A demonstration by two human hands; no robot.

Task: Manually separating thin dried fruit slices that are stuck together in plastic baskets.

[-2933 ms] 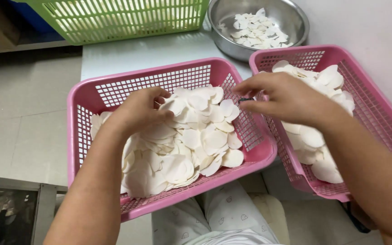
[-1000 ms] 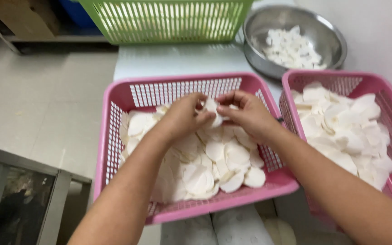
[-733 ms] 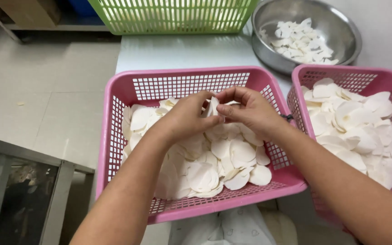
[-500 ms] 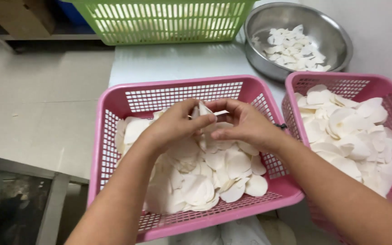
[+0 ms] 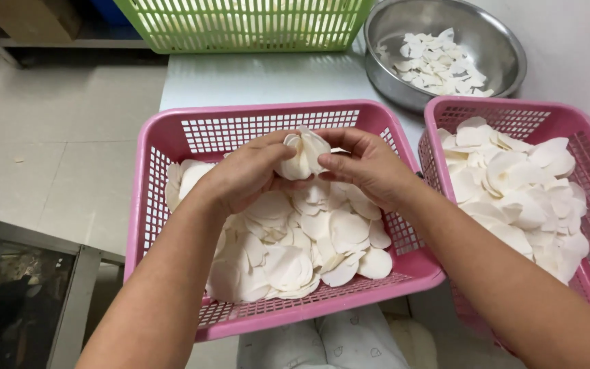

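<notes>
Holding a small stack of thin white round wafers [image 5: 303,154] between both hands, above the near pink basket [image 5: 172,147]. Left hand [image 5: 244,174] gripping the stack from the left side, thumb and fingers curled around its edge. Right hand [image 5: 367,164] meeting it from the right, fingertips pressing against the same stack, so both hands closing together on it. Stack standing roughly on edge, wafers fanning slightly at the top. Hovering over a loose heap of wafers [image 5: 295,239] lying flat and overlapping in that basket, filling most of its floor. Sitting just beside, on the right, a second pink basket [image 5: 585,143], holding larger white slices [image 5: 513,191] piled against its left wall. Standing behind the two baskets, a steel bowl [image 5: 493,37] containing smaller white pieces [image 5: 435,65] gathered in its bottom. Resting at the far edge of the white table [image 5: 254,78], a green basket [image 5: 247,24], only partly in view. Showing below the near basket, patterned light trousers [image 5: 322,342] of the person. Lying to the left, a tiled floor [image 5: 56,137].
</notes>
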